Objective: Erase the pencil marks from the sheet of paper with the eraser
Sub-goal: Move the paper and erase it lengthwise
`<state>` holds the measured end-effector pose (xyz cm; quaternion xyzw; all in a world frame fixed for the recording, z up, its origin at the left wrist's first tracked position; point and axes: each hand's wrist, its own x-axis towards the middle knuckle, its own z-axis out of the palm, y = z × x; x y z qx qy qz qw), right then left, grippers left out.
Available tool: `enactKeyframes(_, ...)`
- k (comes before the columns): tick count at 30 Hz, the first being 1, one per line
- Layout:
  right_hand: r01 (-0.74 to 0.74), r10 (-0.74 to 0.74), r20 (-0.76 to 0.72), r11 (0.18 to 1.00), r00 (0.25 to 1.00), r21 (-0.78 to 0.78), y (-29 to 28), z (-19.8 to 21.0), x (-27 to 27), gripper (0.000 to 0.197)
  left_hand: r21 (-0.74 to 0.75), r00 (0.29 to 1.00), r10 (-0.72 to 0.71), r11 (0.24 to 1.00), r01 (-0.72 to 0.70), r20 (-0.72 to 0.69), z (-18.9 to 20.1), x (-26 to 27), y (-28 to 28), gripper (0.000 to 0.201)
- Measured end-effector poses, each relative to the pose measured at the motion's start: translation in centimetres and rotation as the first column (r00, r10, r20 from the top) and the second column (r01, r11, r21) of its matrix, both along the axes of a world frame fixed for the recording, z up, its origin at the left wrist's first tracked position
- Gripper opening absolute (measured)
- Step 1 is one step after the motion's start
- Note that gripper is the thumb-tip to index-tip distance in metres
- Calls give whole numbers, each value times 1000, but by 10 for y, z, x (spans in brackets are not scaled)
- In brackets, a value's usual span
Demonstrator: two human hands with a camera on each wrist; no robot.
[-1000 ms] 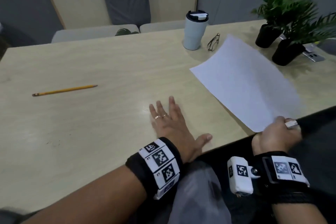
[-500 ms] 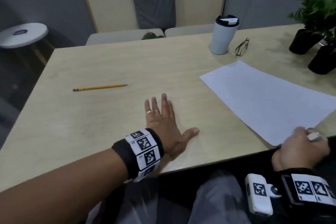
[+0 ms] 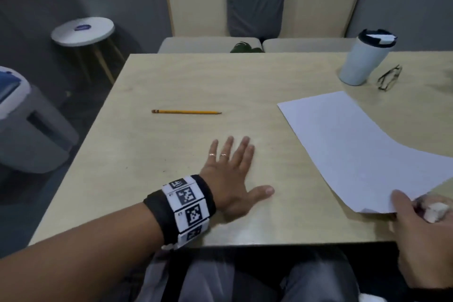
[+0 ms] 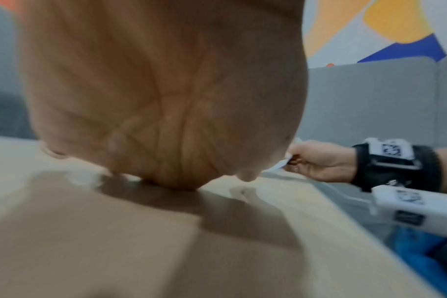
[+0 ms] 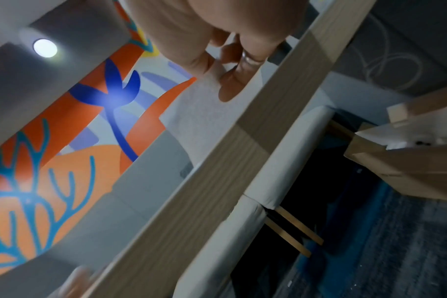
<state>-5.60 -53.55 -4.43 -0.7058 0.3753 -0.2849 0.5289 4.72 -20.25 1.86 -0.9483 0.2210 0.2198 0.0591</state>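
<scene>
Compared with half a second before, your view has turned more to the left: the two plant pots have gone out of sight on the right, and the round side table point(image 3: 82, 31) and a grey appliance point(image 3: 27, 127) on the floor now show on the left. Your left hand point(image 3: 231, 174) stays flat on the table point(image 3: 171, 154), palm down, fingers straight and a little spread, thumb out to the side. Your right hand point(image 3: 416, 228) is still at the near corner of the sheet of paper point(image 3: 355, 144); thumb and fingers point(image 5: 230, 84) pinch that corner, which sticks out past the table edge. The same hand holds the white eraser point(image 3: 436, 211) in its curled fingers, just beside the paper corner. The sheet lies on the right part of the table, turned at an angle; you cannot tell pencil marks on it from here.

The white tumbler point(image 3: 362, 59) stands upright with its dark lid on, so what is inside is hidden. Folded glasses point(image 3: 389, 78) lie just beside it. A yellow pencil point(image 3: 186, 112) lies well apart from the paper, beyond your left hand. Two chairs point(image 3: 196, 7) stand behind the table.
</scene>
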Motion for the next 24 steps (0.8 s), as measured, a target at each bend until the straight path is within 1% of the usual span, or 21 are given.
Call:
enactKeyframes(1, -6, 7, 17, 997, 1000, -75, 19, 10, 0, 47, 64, 995, 91, 993, -94, 47, 2, 4, 8, 110)
enactKeyframes(2, -6, 12, 57, 994, 998, -105, 36, 19, 2, 40, 86, 987, 139, 986, -146, 87, 4, 7, 8, 113)
enactKeyframes(3, -12, 23, 101, 994, 995, -106, 46, 28, 2, 37, 52, 986, 127, 990, -133, 106, 6, 9, 1, 113)
enactKeyframes(4, 11, 3, 144, 995, 990, -101, 52, 33, 5, 37, -24, 993, 62, 998, -60, 104, 7, 11, -12, 111)
enactKeyframes(5, 35, -16, 175, 993, 985, -109, 56, 37, 8, 36, -113, 997, -38, 992, 47, 73, 7, 11, -29, 108)
enactKeyframes(6, 56, -35, 194, 993, 980, -104, 58, 39, 12, 36, -187, 988, -152, 970, 154, 25, 7, 11, -46, 105)
enactKeyframes(7, 60, -42, 208, 995, 977, -81, 59, 40, 15, 38, -228, 968, -249, 944, 237, -26, 5, 11, -62, 101)
enactKeyframes(8, 58, -45, 220, 997, 974, -53, 60, 41, 18, 39, -237, 949, -310, 928, 286, -66, 2, 11, -75, 98)
enactKeyframes(9, 53, -43, 222, 998, 974, -40, 60, 41, 20, 40, -227, 940, -330, 926, 302, -92, 0, 13, -82, 97)
enactKeyframes(10, 43, -34, 208, 998, 978, -43, 61, 40, 21, 40, -209, 942, -320, 933, 294, -102, -2, 16, -83, 97)
enactKeyframes(12, 6, 2, 177, 999, 984, -49, 61, 39, 21, 41, -184, 962, -256, 954, 236, -96, -5, 21, -72, 98)
enactKeyframes(14, -23, 33, 147, 997, 989, -74, 63, 36, 22, 41, -152, 987, -149, 979, 138, -63, -5, 24, -46, 100)
enactKeyframes(16, -36, 46, 132, 997, 990, -74, 69, 39, 22, 43, -42, 1000, 1, 999, -1, 1, -2, 26, -13, 107)
enactKeyframes(18, -55, 64, 120, 995, 991, -80, 73, 41, 20, 45, 109, 982, 170, 978, -179, 87, 6, 25, 13, 115)
enactKeyframes(19, -64, 74, 114, 994, 991, -86, 75, 40, 20, 46, 143, 964, 231, 958, -250, 134, 11, 23, 20, 117)
enactKeyframes(20, -71, 80, 108, 993, 991, -91, 77, 40, 20, 46, 135, 952, 253, 951, -277, 172, 14, 19, 22, 117)
enactKeyframes(21, -73, 83, 100, 992, 991, -100, 79, 39, 20, 46, 91, 952, 235, 962, -256, 194, 16, 14, 20, 114)
enactKeyframes(22, -77, 87, 97, 992, 991, -105, 81, 38, 21, 46, 31, 965, 177, 982, -186, 193, 16, 7, 15, 110)
enactKeyframes(23, -71, 81, 94, 992, 992, -105, 82, 36, 22, 44, -33, 985, 84, 996, -80, 154, 14, -2, 7, 105)
enactKeyframes(24, -67, 77, 97, 993, 992, -102, 83, 35, 22, 44, -96, 996, -23, 995, 31, 86, 10, -11, 0, 100)
